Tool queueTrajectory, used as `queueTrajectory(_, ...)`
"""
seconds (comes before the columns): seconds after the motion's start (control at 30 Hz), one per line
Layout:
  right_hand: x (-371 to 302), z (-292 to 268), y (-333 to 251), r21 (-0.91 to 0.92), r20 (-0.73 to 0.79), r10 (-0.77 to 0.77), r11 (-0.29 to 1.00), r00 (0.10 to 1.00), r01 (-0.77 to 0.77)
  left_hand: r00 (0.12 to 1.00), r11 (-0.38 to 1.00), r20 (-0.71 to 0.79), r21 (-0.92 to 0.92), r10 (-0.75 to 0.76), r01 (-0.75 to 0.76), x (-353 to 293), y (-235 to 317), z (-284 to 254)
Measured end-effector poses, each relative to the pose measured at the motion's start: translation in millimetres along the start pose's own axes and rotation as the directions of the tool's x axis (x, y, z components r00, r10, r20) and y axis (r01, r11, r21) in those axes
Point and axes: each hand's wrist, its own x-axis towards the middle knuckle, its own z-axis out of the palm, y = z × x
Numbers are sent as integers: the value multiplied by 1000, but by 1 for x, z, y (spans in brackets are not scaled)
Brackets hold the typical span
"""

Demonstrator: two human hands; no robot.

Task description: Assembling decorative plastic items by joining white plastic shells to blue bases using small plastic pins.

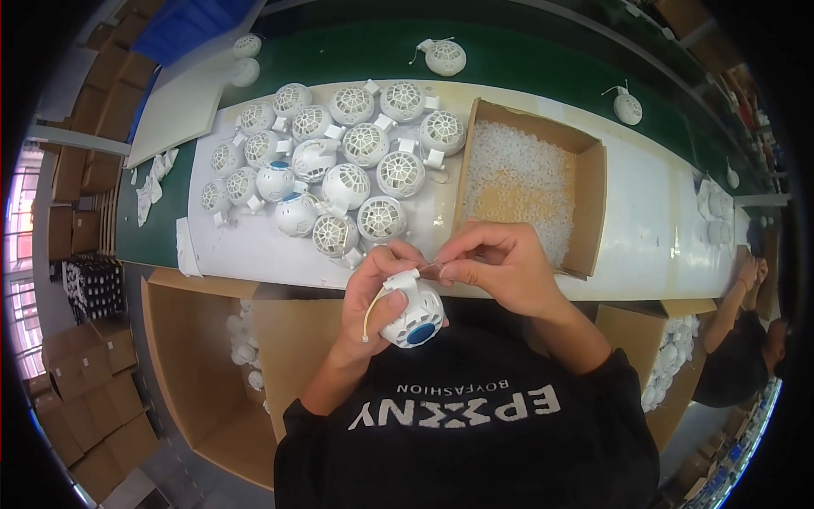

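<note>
My left hand (377, 284) is wrapped round a white ball-shaped plastic housing (414, 310) with slotted vents and a blue round disc on its lower face. A pale cable (368, 321) with a small plug hangs from the housing's left side. Close to the housing's top, my right hand (492, 263) pinches with thumb and forefinger. Something thin and small shows between the fingertips of both hands, too small to name. Behind the hands lie several similar white ball housings (346, 187) with grille faces, two of them showing blue discs.
An open cardboard box (593, 199) of small clear plastic rings sits on the white worktop (649, 212). Below the table's near edge stand large cartons (203, 365) holding white housings. More housings (445, 58) lie on the green surface beyond. Another person (736, 339) works at the far right.
</note>
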Motion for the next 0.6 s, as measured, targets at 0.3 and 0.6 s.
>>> queueTrajectory(0.3,-2,12,-3,41,-4,-3,999,1000,3,991,983,-48,131,-123,128,-1,-3,7)
queueTrajectory(0.6,-9,6,-3,-19,11,-23,1000,1000,24,997,942,7,328,72,-71,-8,-11,-2)
